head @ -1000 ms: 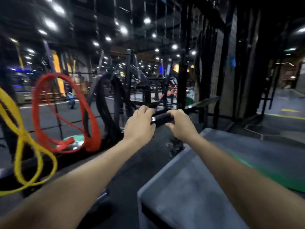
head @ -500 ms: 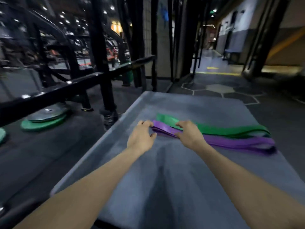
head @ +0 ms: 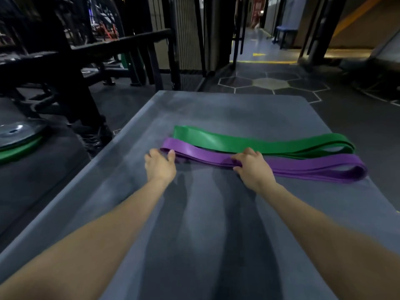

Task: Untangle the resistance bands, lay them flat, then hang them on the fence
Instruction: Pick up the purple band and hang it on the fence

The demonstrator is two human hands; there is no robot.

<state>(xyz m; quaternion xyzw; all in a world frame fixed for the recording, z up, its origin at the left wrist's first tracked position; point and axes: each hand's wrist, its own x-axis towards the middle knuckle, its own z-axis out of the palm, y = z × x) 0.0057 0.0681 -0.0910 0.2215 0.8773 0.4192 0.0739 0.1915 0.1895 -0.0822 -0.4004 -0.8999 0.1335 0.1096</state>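
— Two left to hang, by the look of it. Turns away from the black fence [head: 121, 41] of a second ago, now pushed to the upper left of the frame, and faces the grey platform [head: 238, 109] filling the middle and bottom.

— Means one hanging finished and the next pickup under way?

— Seems so. Stretched long and flat across the centre right: green band [head: 249, 141], untouched, on the far side. Just below and close against it: purple band [head: 303, 167], equally flat, no tangle showing.

— And the hands?

— Gone from the rail. Both down at the purple one for the last half second, barely shifted since. Right hand [head: 251, 167] at the band's middle, fingers curled over the top and thumb tucked at the near edge: a proper hold. Left hand [head: 160, 167] at the band's left end, thumb tip touching it, fingers loosely bent. Cannot tell whether pinching or merely resting.

— So what follows?

— Probably lifting purple, carrying it back toward the rail at upper left, then returning for green. Worth guarding against dragging green along at the close edge.
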